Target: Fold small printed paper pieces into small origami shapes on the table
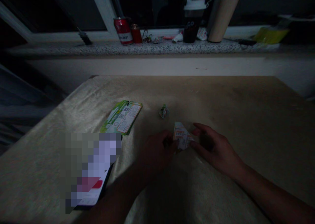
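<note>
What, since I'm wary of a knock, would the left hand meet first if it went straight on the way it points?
The folded paper, which the left hand is gripping at its near side. Beyond it, the right hand probably comes next, though depth is hard to judge in this dim view.

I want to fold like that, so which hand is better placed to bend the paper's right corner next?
Probably the right hand: its thumb and fingers are by that corner of the folded paper. The left hand is at the opposite edge.
</note>
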Tool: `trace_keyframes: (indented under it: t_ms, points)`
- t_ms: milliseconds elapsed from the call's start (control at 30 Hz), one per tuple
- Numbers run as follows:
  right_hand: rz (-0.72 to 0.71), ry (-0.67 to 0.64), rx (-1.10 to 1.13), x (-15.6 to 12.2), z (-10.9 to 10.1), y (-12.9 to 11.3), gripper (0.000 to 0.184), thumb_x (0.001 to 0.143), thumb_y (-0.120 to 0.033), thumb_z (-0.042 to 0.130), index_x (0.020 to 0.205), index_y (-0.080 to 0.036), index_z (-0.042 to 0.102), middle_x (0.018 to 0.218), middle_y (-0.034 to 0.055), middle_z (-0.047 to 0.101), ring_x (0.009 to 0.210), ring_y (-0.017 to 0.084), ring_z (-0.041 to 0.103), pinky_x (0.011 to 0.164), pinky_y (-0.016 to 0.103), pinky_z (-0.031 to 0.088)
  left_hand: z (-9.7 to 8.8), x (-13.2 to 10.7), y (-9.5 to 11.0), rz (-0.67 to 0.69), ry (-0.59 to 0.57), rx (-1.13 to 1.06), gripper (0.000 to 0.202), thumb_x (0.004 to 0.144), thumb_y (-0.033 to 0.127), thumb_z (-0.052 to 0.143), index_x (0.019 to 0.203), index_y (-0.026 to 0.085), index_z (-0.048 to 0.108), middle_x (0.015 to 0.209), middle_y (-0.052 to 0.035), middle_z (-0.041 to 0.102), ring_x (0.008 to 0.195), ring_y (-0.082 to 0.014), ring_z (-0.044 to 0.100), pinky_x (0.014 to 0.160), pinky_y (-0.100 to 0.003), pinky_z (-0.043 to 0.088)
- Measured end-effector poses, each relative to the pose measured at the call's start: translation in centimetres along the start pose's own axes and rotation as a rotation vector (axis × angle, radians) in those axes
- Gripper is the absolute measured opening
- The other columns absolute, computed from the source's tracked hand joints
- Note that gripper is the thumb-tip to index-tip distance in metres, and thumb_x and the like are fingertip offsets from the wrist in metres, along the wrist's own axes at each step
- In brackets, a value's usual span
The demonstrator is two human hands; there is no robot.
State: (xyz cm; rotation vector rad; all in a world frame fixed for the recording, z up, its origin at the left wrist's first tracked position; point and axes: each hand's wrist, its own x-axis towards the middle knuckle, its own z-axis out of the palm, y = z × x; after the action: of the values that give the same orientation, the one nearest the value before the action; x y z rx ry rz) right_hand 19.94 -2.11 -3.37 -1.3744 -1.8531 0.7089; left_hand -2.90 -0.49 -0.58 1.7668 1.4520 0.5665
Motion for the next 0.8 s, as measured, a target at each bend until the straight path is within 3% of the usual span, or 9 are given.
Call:
trace_keyframes:
  t_ms: [133,267,400,533,667,733,800]
  points:
    - [0.056,0.004,0.224,-0.1,0.3,-0.5,0.036,0.093,-0.032,0.070,0.127,-0.025,0.064,0.101,0.0055,0.080,0.088,0.023,0.078,0.079,0.037,0.064,0.6,0.0,0.0,-0.016,-0.030,-0.248,0.014,0.089,0.028,0.064,0.096,0.019,0.073,0.091,-0.0043,0.079,0.080,-0.0202,0.074,0.072,-0.032,0.057]
    - [0.088,0.060,0.388,0.1,0.2,-0.8,0.016,0.092,-0.030,0.070,0.107,-0.025,0.073,0.090,0.0026,0.082,0.081,0.020,0.079,0.071,0.031,0.065,0.9,-0.3,0.2,0.074,-0.134,-0.359,0.020,0.088,0.022,0.062,0.103,0.020,0.074,0.098,-0.0031,0.080,0.086,-0.0189,0.075,0.078,-0.030,0.057]
    - [0.165,0.067,0.411,0.3,-0.3,-0.7,0.019,0.095,-0.031,0.066,0.110,-0.025,0.075,0.088,0.0023,0.082,0.072,0.018,0.077,0.062,0.028,0.063,0.3,-0.6,0.5,0.163,-0.102,-0.171,0.022,0.083,0.013,0.059,0.096,0.021,0.075,0.088,-0.0003,0.078,0.080,-0.0172,0.072,0.074,-0.029,0.053]
    - [0.151,-0.010,0.350,0.3,-0.7,-0.6,0.024,0.098,-0.033,0.061,0.115,-0.023,0.075,0.089,0.0029,0.081,0.074,0.018,0.076,0.062,0.028,0.061,-0.1,-0.6,0.7,0.171,-0.054,0.047,0.014,0.089,0.023,0.064,0.097,0.022,0.075,0.085,0.0006,0.077,0.073,-0.0166,0.068,0.069,-0.030,0.049]
    - [0.103,-0.118,0.266,0.2,-0.9,-0.5,0.029,0.102,-0.033,0.054,0.121,-0.022,0.072,0.092,0.0043,0.080,0.077,0.019,0.075,0.065,0.030,0.061,0.0,-0.4,0.3,0.185,-0.047,0.197,0.013,0.092,0.029,0.066,0.085,0.022,0.074,0.076,0.0009,0.073,0.069,-0.0167,0.064,0.069,-0.031,0.046]
    - [0.083,-0.162,0.206,0.1,-0.9,-0.4,0.030,0.103,-0.034,0.052,0.123,-0.022,0.071,0.093,0.0055,0.079,0.080,0.020,0.074,0.066,0.032,0.060,0.0,-0.5,0.1,0.206,0.008,0.296,0.009,0.089,0.029,0.070,0.084,0.021,0.071,0.079,-0.0006,0.070,0.073,-0.0185,0.062,0.071,-0.032,0.046]
    - [0.042,-0.202,0.149,0.1,-0.9,-0.3,0.030,0.103,-0.032,0.052,0.125,-0.022,0.070,0.097,0.0070,0.077,0.086,0.022,0.074,0.071,0.034,0.061,0.0,-0.5,-0.3,0.300,0.042,0.369,0.010,0.087,0.025,0.072,0.095,0.020,0.070,0.090,-0.0029,0.069,0.082,-0.0205,0.062,0.077,-0.034,0.048]
